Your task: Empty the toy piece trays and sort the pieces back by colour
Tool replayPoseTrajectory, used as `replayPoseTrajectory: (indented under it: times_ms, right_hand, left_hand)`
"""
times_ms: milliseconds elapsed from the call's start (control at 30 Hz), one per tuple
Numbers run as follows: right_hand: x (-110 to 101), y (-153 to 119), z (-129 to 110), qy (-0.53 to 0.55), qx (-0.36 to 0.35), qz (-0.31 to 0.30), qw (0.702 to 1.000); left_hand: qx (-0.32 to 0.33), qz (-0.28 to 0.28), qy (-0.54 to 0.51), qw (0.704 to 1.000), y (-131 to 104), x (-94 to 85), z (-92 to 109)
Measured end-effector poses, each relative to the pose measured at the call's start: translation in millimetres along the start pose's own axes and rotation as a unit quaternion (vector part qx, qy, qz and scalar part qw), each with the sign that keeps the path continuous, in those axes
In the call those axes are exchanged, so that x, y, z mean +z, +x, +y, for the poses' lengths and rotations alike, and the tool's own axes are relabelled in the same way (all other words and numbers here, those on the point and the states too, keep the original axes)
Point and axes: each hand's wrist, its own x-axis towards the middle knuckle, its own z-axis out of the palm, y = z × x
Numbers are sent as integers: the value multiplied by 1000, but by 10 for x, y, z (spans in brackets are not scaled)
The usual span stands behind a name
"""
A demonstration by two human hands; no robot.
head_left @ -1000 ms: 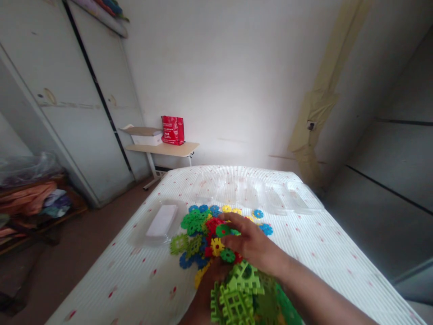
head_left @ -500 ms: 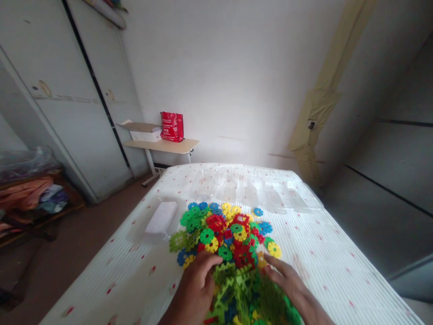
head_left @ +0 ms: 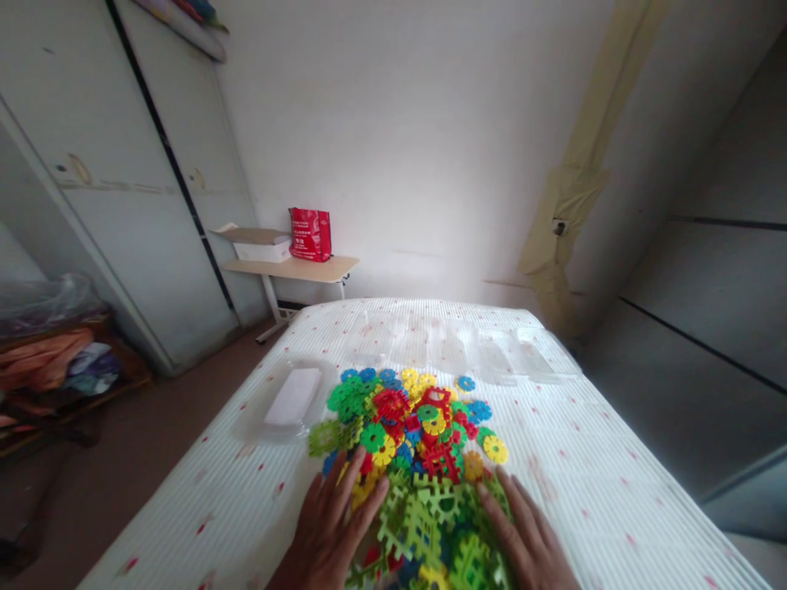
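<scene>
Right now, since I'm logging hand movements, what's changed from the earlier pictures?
The right hand drew back from over the pile toward the person and rightward; the left hand shifted left, fingers now spread. Both flank the green pieces. The pale block and red bag stayed put.

Can pass low over bare white cover to the right of the right grip and left of the left grip; blocked between them by heaped green lattice pieces, ahead by flower-shaped discs, ahead and left by a clear tray, farther back by clear containers
</scene>
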Motion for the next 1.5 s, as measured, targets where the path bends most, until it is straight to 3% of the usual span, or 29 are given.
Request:
replayPoseTrajectory:
  times_ms: [133,267,400,533,633,733,867,1033,1200,1367,1500]
  right_hand:
    - [3,335,25,70,22,-12,997]
    - [131,566,-73,150,78,4,986]
    - [121,804,-305,247,127,16,960]
    - [-100,1046,-594,291,92,-19,952]
    - [-298,1200,-749,301,21,-66,951]
    - [-418,1360,-709,295,-35,-73,952]
    - [-353,1569,-288,204,34,-19,978]
    - [-88,1675,196,30,119,-79,989]
    - [54,1691,40,-17,155,-111,981]
    - [142,1757,-170,130,141,-108,975]
    - [231,1776,-192,350,199,-108,909]
  left_hand:
    - [-34,-22,-20,999,103,-12,-36]
    - [-33,-53,-54,997,226,32,78]
    - [-71,-21,-116,990,266,145,281]
    - [-91,11,-177,980,178,208,329]
    - [-107,9,-166,980,96,80,226]
    - [-148,17,-166,975,73,-172,80]
    - [-174,44,-146,973,115,-361,-96]
    - [-171,44,-94,980,176,-135,-184]
    - [-142,34,-58,988,237,139,-110]
    - [-162,43,-94,981,356,225,46]
    - [-192,47,-146,969,444,271,175]
